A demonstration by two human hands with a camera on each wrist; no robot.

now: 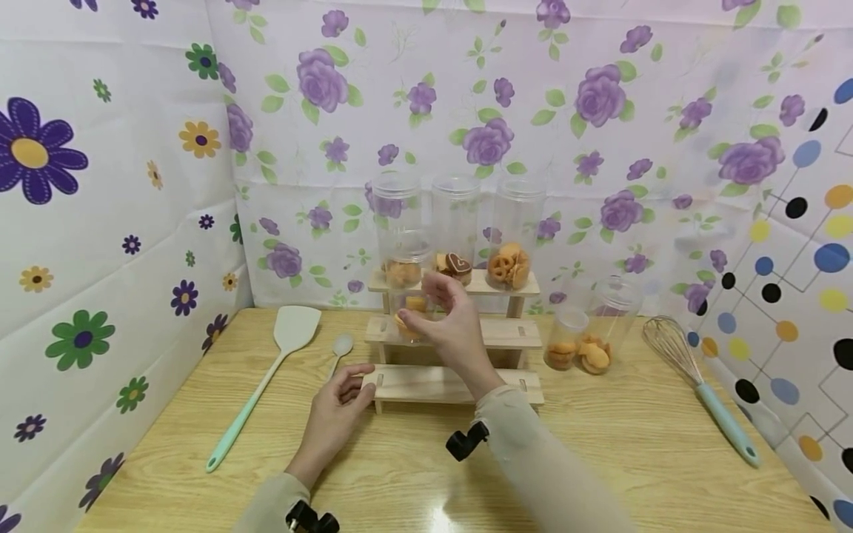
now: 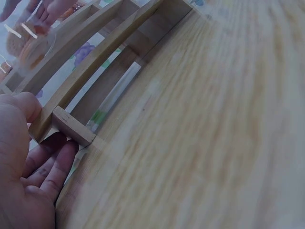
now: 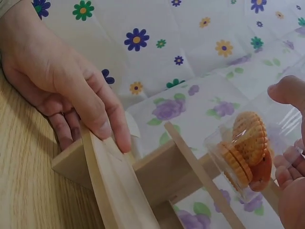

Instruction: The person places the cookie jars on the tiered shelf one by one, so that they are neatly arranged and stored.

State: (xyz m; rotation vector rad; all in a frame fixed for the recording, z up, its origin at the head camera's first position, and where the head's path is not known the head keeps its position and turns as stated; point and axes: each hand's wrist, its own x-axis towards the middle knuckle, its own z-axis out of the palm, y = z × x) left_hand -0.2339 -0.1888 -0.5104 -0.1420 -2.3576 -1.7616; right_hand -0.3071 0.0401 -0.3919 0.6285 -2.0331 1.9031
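My left hand (image 1: 341,403) grips the left end of the lowest step of a three-tier wooden stand (image 1: 426,383). In the left wrist view its thumb lies on top of the board and its fingers are underneath. At the left of the middle tier my right hand (image 1: 456,333) holds a clear plastic jar (image 1: 409,296), thumb on one side and fingers on the other. Sandwich cookies (image 3: 245,143) lie in the bottom of this jar. The jar is upright at the middle tier; whether its base touches the board I cannot tell.
Tall clear jars with snacks, including pretzels (image 1: 509,265), stand on the top tier. Two more jars (image 1: 593,355) stand right of the stand. A whisk (image 1: 700,389) lies far right; a spatula (image 1: 266,377) and a small spoon (image 1: 341,346) lie left. Patterned cloth walls surround the table.
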